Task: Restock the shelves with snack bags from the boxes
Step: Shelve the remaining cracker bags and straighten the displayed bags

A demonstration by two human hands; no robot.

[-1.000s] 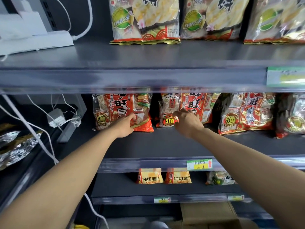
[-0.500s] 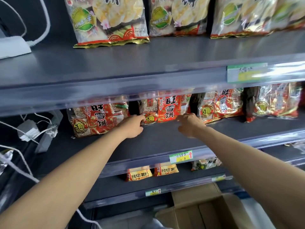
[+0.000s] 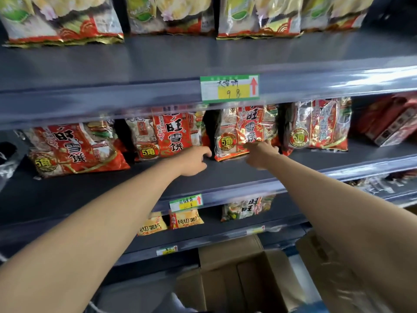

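Observation:
Several red snack bags stand in a row on the grey middle shelf (image 3: 237,170). Both my hands are at the third bag (image 3: 244,128). My left hand (image 3: 195,162) reaches to its lower left corner, fingers stretched towards the gap beside the second bag (image 3: 170,136). Fingers of my right hand (image 3: 259,154) lie against its lower front edge. Neither hand plainly grips the bag. The first bag (image 3: 72,150) leans at the left, and a fourth bag (image 3: 320,125) stands to the right.
An open cardboard box (image 3: 239,269) sits on the floor below my arms. The top shelf holds yellow-green snack bags (image 3: 171,16). A price label (image 3: 229,89) hangs on the upper shelf edge. Yellow chip bags (image 3: 186,219) stand on the lower shelf, red boxes (image 3: 390,123) far right.
Both hands have moved right along the shelf, from the second red bag to the third. My view has swung right and down, showing more of the box.

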